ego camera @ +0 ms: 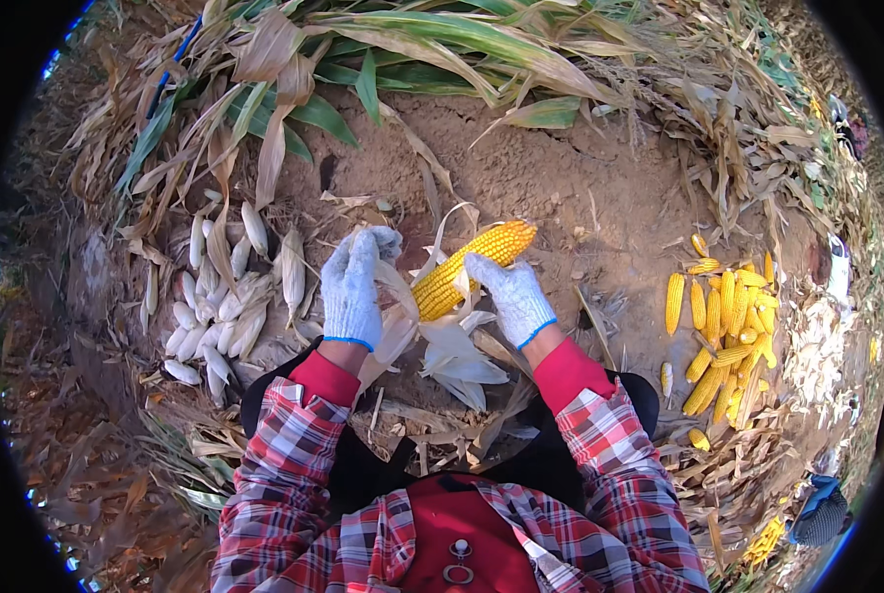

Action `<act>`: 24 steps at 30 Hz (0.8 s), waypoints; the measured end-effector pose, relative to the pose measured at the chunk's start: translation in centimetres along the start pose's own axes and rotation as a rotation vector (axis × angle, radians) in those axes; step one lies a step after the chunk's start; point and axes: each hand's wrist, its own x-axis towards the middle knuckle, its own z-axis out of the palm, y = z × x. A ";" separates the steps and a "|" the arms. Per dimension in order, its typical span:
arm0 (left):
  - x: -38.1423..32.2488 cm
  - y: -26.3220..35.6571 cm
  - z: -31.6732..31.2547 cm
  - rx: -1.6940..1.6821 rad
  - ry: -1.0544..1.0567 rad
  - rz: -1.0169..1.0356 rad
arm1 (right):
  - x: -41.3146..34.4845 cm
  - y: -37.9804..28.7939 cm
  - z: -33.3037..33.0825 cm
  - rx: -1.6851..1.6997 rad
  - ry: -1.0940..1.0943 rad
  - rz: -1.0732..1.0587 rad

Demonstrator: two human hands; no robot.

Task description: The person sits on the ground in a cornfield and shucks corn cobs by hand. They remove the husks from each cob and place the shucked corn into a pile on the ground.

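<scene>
A yellow ear of corn [453, 278], mostly bare of husk, slants up to the right between my gloved hands. My right hand [510, 296] grips its right side, the thumb lying against the kernels. In my left hand [358, 285] is a strip of pale husk [391, 296], pulled out to the left of the ear. More peeled husk [460, 363] hangs below the cob, between my knees. Both hands wear white knit gloves with blue cuffs.
Unhusked ears [216, 311] lie heaped at the left. At the right is a pile of husked yellow ears [735, 319]. Cut corn stalks and leaves [442, 44] stretch across the far side. Another pile of yellow corn [764, 541] sits at the lower right, beside a dark blue object [820, 511].
</scene>
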 end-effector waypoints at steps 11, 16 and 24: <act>-0.4 1.6 -0.3 0.159 -0.097 -0.007 | 1.1 -1.8 -1.1 -0.020 0.290 -0.382; -2.4 -1.9 2.3 -0.141 -0.382 -0.502 | -0.9 0.7 1.4 -0.311 0.084 -0.523; -1.7 -2.4 1.7 -0.616 -0.269 -0.624 | -3.1 2.1 3.0 -1.004 -0.176 -1.019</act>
